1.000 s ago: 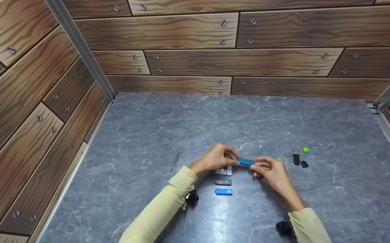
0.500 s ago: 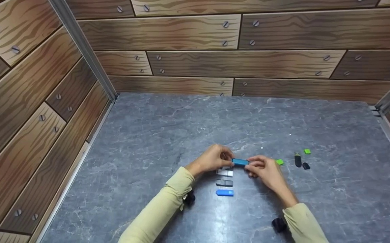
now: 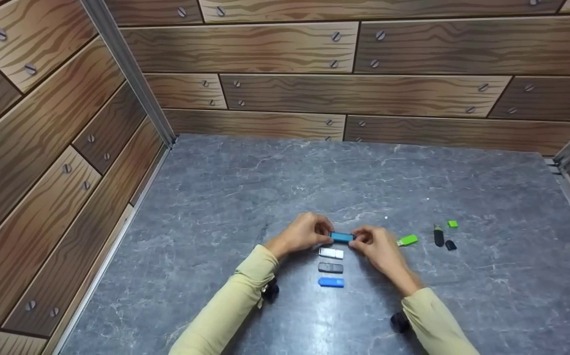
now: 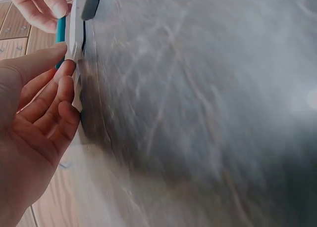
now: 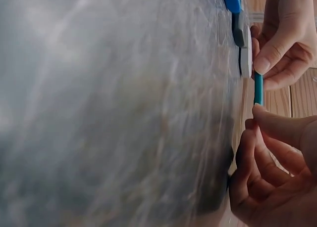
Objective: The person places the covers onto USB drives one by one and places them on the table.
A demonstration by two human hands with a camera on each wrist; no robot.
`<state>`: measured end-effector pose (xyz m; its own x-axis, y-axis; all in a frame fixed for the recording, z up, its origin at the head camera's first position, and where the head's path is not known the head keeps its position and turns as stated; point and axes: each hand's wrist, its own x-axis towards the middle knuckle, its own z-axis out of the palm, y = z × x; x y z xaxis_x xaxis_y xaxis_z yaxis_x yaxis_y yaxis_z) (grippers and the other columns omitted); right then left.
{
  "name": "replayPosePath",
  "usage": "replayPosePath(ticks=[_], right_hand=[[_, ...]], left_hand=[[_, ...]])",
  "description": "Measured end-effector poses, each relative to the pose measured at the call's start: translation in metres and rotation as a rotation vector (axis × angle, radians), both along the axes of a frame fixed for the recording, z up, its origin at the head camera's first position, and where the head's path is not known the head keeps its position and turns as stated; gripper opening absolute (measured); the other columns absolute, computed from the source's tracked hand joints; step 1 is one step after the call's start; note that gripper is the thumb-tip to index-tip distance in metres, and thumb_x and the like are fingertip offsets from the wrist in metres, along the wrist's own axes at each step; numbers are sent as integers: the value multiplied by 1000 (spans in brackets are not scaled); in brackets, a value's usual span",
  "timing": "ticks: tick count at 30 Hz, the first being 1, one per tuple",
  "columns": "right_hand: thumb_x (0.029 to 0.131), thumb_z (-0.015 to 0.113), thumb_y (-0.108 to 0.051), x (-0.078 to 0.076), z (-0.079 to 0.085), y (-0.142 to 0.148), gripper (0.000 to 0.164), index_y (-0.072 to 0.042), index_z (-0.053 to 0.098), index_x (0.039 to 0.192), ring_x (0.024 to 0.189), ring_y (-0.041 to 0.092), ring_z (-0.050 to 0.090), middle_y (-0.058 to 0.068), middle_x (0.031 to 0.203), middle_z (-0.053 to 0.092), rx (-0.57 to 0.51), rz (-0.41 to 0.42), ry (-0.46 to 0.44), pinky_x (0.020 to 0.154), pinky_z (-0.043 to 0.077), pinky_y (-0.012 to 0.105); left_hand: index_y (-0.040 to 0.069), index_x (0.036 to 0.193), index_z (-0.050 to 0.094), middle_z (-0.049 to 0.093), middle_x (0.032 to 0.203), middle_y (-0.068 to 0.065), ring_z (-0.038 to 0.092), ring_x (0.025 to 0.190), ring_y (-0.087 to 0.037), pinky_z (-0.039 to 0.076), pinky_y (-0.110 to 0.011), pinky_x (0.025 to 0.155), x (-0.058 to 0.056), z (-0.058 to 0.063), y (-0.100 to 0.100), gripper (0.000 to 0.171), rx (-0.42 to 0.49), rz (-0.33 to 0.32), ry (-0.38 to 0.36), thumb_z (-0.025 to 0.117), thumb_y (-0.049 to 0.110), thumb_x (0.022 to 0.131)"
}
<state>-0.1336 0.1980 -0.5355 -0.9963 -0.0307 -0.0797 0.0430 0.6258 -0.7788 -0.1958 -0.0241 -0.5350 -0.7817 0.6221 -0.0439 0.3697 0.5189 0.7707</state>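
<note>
Between both hands is a teal USB stick (image 3: 341,237), seen edge-on as a thin strip in both wrist views. My left hand (image 3: 307,231) pinches its left end between thumb and fingers. At the other end, my right hand (image 3: 376,246) pinches it the same way. Just nearer than this stick, a silver-white USB stick (image 3: 331,253), a dark grey USB stick (image 3: 331,267) and a blue USB stick (image 3: 331,282) lie in a column on the grey table.
Right of my right hand lies a green USB stick (image 3: 408,240) with its metal plug bare. Farther right are a black USB stick (image 3: 438,235), a green cap (image 3: 452,224) and a black cap (image 3: 451,245). Wood-patterned walls (image 3: 285,91) border the marbled table (image 3: 245,172).
Both hands have moved left with the teal stick, bringing it over the top of the column. The green stick and the silver-white stick have come into full view.
</note>
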Motion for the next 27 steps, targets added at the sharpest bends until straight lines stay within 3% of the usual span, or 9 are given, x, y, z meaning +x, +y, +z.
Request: replayPosePath(ticks=[14, 27], right_hand=[[89, 84, -13, -3, -1, -16, 16, -8, 79, 104, 69, 8, 59, 3, 82, 78, 123, 20, 78, 67, 43, 27], [89, 83, -15, -4, -4, -18, 17, -10, 79, 104, 69, 9, 58, 1, 80, 75, 137, 15, 69, 67, 44, 29]], left_hand=[[0, 109, 77, 79, 93, -16, 56, 67, 0, 50, -13, 64, -1, -2, -16, 22, 3, 17, 33, 82, 8, 90], [0, 107, 79, 78, 94, -15, 56, 71, 0, 51, -13, 67, 0, -3, -15, 21, -12, 23, 61, 83, 5, 88]])
